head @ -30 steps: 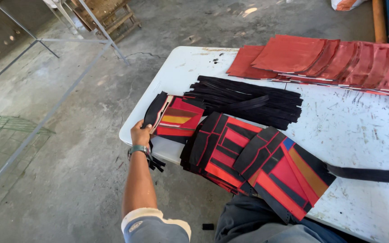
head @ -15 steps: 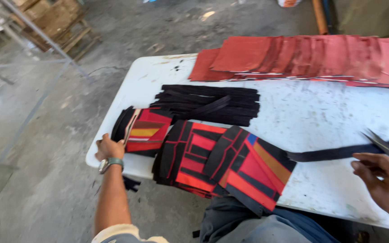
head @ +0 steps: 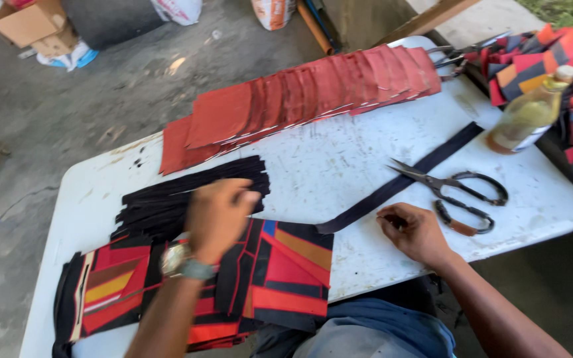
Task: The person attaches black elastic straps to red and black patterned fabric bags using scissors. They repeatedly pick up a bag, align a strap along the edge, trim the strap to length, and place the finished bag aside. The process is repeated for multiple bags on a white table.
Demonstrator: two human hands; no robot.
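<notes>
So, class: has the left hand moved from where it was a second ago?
Yes. The left hand left the near-left table edge and the striped pieces, moving farther onto the table to the black strips.

Our left hand (head: 217,215) over black strips (head: 187,199) and striped fabric pieces (head: 280,272), our right hand (head: 416,232) fisted on white table (head: 339,159) near scissors (head: 455,189), red squares (head: 313,93) fanned behind

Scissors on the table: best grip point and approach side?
Judging by pose, take the scissors by the two loop handles, which lie to the right, coming from the table's near right edge. The pointed blades aim left over the dark strap, so avoid that end. The right hand rests closest.
</notes>
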